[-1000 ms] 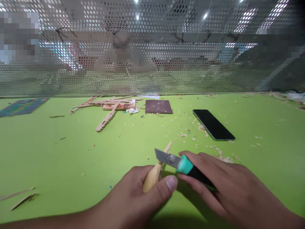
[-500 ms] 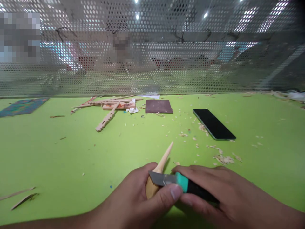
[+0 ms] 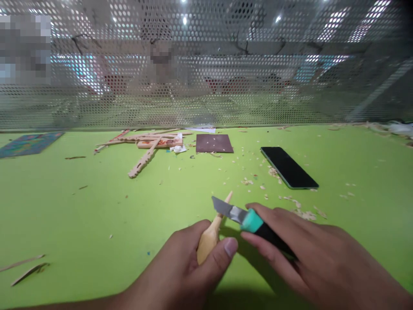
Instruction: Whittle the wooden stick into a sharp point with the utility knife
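Note:
My left hand (image 3: 190, 258) is closed around the thick, rounded end of a pale carved piece of wood (image 3: 209, 239), whose thin tapered tip points up and away from me. In my right hand (image 3: 300, 245) is a carving knife (image 3: 252, 221) with a black and teal handle. Its slanted grey blade lies across the narrow part of the wood, hiding a bit of it; whether the edge touches there I cannot tell. My left thumb rests along the near side of the wood, apart from the knife.
On the green table (image 3: 97, 224) lie a black phone (image 3: 289, 168), a brown square sheet (image 3: 214, 143), a pile of carved wooden sticks (image 3: 145, 159) and scattered wood shavings (image 3: 305, 214). A patterned mat (image 3: 30, 144) is at far left. A perforated metal screen (image 3: 206, 94) stands behind, people beyond it.
The knife has moved up and away from me, from the thick part of the wood to its thin end. My left thumb no longer meets the knife; the left hand keeps its grip.

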The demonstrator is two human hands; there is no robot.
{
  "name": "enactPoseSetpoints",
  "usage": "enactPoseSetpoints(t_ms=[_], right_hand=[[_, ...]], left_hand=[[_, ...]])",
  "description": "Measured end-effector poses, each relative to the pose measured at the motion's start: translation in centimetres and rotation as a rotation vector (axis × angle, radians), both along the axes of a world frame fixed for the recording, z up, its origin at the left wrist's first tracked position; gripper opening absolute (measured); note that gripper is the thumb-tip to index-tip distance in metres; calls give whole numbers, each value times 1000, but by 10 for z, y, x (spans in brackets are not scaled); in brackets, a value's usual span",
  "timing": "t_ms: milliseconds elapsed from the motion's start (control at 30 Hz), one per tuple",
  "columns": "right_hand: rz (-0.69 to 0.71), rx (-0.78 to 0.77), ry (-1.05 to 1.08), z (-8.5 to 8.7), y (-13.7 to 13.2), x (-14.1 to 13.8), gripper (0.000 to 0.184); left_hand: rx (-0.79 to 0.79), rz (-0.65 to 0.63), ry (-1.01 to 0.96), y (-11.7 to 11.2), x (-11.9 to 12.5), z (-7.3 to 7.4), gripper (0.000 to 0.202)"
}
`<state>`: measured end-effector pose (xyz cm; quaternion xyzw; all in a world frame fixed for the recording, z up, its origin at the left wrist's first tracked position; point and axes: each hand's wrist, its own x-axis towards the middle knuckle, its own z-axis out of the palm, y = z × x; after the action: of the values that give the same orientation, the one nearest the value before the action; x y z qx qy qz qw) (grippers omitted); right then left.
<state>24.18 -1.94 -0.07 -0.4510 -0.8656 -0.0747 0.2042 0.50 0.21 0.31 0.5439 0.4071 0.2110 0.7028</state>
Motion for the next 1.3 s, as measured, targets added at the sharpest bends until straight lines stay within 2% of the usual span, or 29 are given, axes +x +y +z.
enactPoseSetpoints(t_ms=[133,300,433,567,867,1033,1300], right_hand=[[-5,-18,0,3,4,8,36],[46,-200,31,4,5,8,33],[112,-282,43,5,4,-4,37],[123,-198,56,3,0,-12,45],[-15,-3,-14,4,2,0,44],[-66,-22,91,7,12,3,36],[-67,-231,302,6,24,5,27]], left_hand=[[-27,-10,-40,-1,-2,-4,41],[9,7,-95,-3,-5,-6,40],[36,-12,27,-2,-6,-7,39],[59,-11,89,-2,-2,-6,43],[77,21,84,-3,-1,-4,39],[17,26,69,-3,-4,-3,46],[-23,24,63,-1,-4,4,52]])
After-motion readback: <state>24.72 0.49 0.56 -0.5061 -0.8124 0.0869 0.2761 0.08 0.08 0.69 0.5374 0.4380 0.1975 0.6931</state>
